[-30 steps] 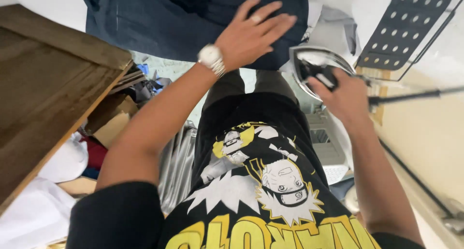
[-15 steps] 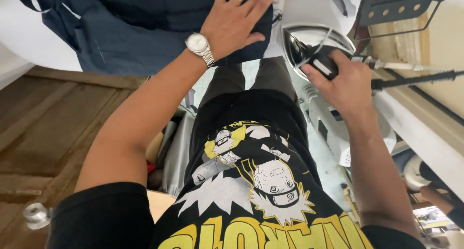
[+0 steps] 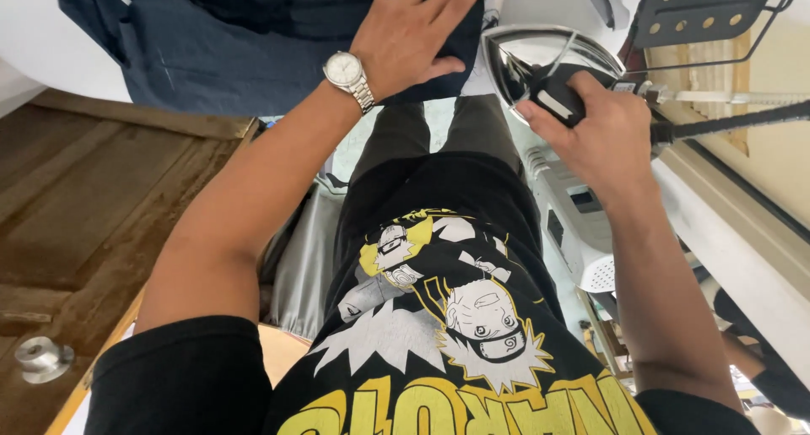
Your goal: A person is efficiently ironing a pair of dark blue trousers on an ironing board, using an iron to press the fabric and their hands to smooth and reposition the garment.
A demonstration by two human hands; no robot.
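Note:
My left hand, with a silver wristwatch and a ring, lies flat with spread fingers on a dark blue garment spread over a white ironing surface. My right hand is closed around the black handle of a shiny metal iron that stands just right of the garment. The iron's polished body shows above my fingers. Below, I see my own black printed T-shirt and dark trousers.
A wooden door or panel fills the left side, with a round metal knob at its lower corner. A perforated metal rack sits at the top right. A white appliance and a white ledge lie to the right.
The view has shifted, so the wooden panel now sits lower and flatter. My left hand stays flat on the garment, slid slightly right. My right hand keeps hold of the iron.

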